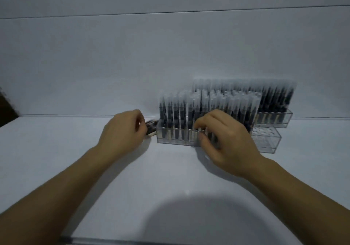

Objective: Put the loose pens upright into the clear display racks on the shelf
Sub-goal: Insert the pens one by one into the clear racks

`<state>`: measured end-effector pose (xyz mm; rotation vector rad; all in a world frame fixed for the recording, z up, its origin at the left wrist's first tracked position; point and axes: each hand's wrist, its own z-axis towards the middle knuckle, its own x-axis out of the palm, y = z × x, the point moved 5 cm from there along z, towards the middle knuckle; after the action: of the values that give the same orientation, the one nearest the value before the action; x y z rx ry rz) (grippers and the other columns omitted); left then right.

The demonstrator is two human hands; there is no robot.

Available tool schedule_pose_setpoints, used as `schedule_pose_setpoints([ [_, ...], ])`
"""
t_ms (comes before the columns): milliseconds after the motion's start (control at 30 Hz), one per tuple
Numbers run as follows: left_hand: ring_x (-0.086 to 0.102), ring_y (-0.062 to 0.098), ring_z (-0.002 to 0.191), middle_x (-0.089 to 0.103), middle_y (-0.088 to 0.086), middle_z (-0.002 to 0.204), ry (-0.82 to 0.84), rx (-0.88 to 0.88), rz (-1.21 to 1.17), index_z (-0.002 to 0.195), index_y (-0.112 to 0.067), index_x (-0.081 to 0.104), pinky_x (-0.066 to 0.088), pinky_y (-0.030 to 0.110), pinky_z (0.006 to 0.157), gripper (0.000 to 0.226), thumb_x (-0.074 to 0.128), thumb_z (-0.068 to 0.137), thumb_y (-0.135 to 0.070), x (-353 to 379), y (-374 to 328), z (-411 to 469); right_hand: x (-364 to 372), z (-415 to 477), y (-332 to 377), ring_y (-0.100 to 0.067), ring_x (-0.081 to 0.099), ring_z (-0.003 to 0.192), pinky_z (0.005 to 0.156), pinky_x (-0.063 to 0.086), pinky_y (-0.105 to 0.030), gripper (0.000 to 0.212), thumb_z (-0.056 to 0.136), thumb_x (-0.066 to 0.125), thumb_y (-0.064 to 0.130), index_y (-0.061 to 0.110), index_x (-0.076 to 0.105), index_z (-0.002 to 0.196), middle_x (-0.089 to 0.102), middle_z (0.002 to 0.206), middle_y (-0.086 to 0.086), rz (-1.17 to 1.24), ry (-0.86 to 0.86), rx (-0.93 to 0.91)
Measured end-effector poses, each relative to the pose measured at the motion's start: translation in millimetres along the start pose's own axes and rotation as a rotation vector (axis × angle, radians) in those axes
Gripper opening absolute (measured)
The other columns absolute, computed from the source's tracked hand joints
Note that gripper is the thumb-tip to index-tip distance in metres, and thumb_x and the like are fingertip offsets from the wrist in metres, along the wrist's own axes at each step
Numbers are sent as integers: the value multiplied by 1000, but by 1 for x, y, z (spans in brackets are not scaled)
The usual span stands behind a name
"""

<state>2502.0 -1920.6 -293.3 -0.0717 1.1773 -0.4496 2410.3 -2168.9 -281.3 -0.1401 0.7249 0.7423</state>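
Two bare hands work at the front of a white shelf [170, 178], both reaching toward a group of clear racks. The left hand [123, 129] is curled round a small bundle of loose pens [151, 129], whose dark ends stick out toward the right and lie just beside the left end wall of the front rack [174, 139]. The right hand [225, 136] has its fingers bent, with the fingertips at the top edge of the front rack, among the lower parts of the pens standing there. Motion blur hides whether it pinches one of them or only touches them.

The front rack holds a dense row of upright pens [180, 110], dark-bodied with pale translucent caps. Behind it and to the right, against the back wall [170, 55], the rear rack [274, 119] is also packed with upright pens. A third rack [267, 139] sits just right of the front one, partly behind the right hand, and its round holes show on top. A soft rounded shadow [198, 222] falls on the shelf near its front edge. At the far left edge a dark shape [7, 108] enters view, too blurred to tell.
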Motion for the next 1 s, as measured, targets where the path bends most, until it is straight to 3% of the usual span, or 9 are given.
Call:
schedule_pose_setpoints([
  [67, 63, 24, 102, 66, 0, 113, 199, -120, -31, 125, -20, 59, 50, 36, 82, 40, 58, 94, -46, 18, 24, 19, 12, -3, 7, -7, 48, 86, 72, 51, -28, 16, 94, 62, 12, 12, 67, 110, 61, 102, 1, 33, 69, -15],
  [133, 59, 27, 111, 61, 7, 128, 369, -118, 14, 137, -15, 51, 49, 37, 90, 66, 60, 90, -60, 34, 34, 34, 18, -9, 9, -10, 54, 86, 70, 53, -34, 18, 95, 63, 13, 15, 66, 113, 60, 104, 4, 55, 115, -5],
  [233, 60, 27, 103, 64, 7, 116, 436, -64, 62, 124, -13, 58, 51, 38, 88, 74, 66, 78, -70, 42, 31, 54, 17, -13, 5, -13, 58, 87, 68, 55, -37, 19, 96, 63, 14, 17, 65, 114, 59, 106, 7, 81, 134, 35],
  [300, 65, 27, 86, 71, 7, 91, 505, -16, 89, 95, -11, 65, 53, 38, 78, 77, 61, 58, -78, 39, 19, 64, 16, -11, 4, -11, 57, 84, 67, 55, -36, 20, 94, 60, 13, 18, 66, 112, 59, 105, 9, 87, 118, 52],
  [400, 69, 23, 64, 72, 1, 63, 647, -14, 151, 71, -10, 68, 58, 36, 69, 58, 64, 52, -66, 40, 7, 75, 18, -8, 7, -8, 56, 82, 66, 54, -33, 18, 96, 56, 18, 19, 66, 110, 55, 102, 13, 103, 121, 60],
  [600, 68, 25, 83, 72, 4, 88, 684, 105, 218, 91, -15, 69, 60, 38, 77, 42, 79, 66, -47, 50, -8, 90, 24, -11, 3, -5, 54, 78, 63, 51, -29, 13, 96, 61, 19, 24, 63, 108, 51, 98, 17, 101, 221, 46],
  [800, 62, 30, 85, 65, 8, 90, 556, 211, 299, 90, -12, 60, 54, 35, 73, 9, 60, 83, -18, 61, -11, 81, 21, -12, -7, -6, 57, 79, 65, 50, -24, 13, 95, 57, 24, 24, 66, 105, 55, 96, 17, 107, 226, 70],
  [900, 61, 29, 88, 64, 7, 95, 545, 218, 352, 94, -15, 58, 52, 34, 75, 8, 58, 88, -19, 58, -5, 80, 20, -13, -10, 1, 57, 81, 67, 45, -11, 14, 95, 58, 24, 23, 67, 105, 55, 96, 18, 121, 241, 88],
  [1000, 59, 27, 84, 63, 6, 93, 475, 165, 351, 90, -18, 52, 48, 34, 72, 9, 58, 93, -24, 39, 9, 78, 20, -12, -11, 0, 58, 82, 68, 47, -13, 13, 96, 58, 25, 23, 68, 104, 57, 95, 17, 130, 239, 96],
])
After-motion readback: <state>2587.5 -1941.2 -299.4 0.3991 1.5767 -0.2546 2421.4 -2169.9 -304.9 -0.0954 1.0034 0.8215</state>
